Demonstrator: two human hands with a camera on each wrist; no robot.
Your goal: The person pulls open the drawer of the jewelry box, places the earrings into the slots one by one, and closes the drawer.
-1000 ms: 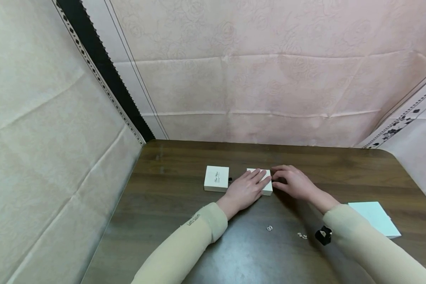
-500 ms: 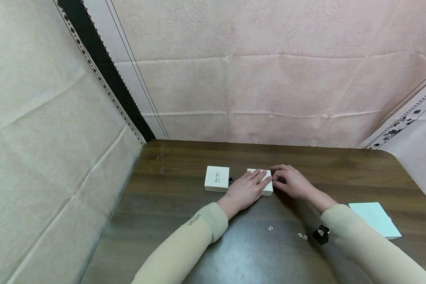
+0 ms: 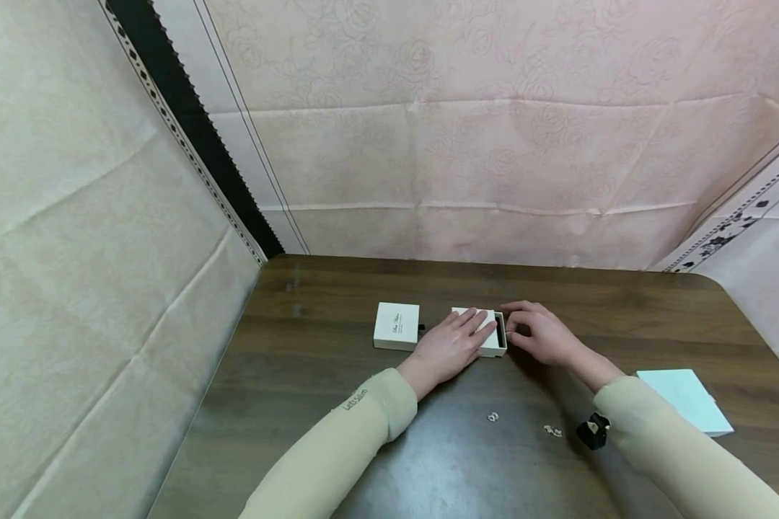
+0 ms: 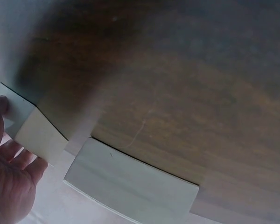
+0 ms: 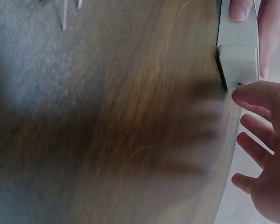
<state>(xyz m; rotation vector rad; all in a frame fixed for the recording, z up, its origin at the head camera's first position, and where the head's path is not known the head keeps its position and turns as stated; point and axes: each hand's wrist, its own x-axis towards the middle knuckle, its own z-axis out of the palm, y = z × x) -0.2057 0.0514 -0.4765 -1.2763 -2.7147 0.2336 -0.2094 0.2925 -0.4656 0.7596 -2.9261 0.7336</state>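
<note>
A small white sleeve-and-drawer box [image 3: 489, 353] stands on the brown table. My left hand [image 3: 450, 349] holds its sleeve, fingers laid over the top and thumb against the near side. At the right end the inner drawer [image 3: 501, 352] sticks out a little, showing a dark inside. My right hand [image 3: 542, 335] pinches at that drawer's end; in the right wrist view the thumb [image 5: 254, 94] covers most of a small dark tab there, while the other fingers are spread. To the left lies a similar white box [image 3: 396, 326] with printed lettering and a black tab.
Two small pale, shiny pieces, one piece [image 3: 493, 417] and another [image 3: 553, 431], lie nearer on the table. A mint-green box [image 3: 684, 400] sits by the right forearm. A black object [image 3: 593, 430] is at the right sleeve. Patterned cloth [image 3: 506, 158] hangs behind the table.
My right hand has moved slightly right, and the inner drawer has slid partly out of its sleeve. The left hand stays on the box.
</note>
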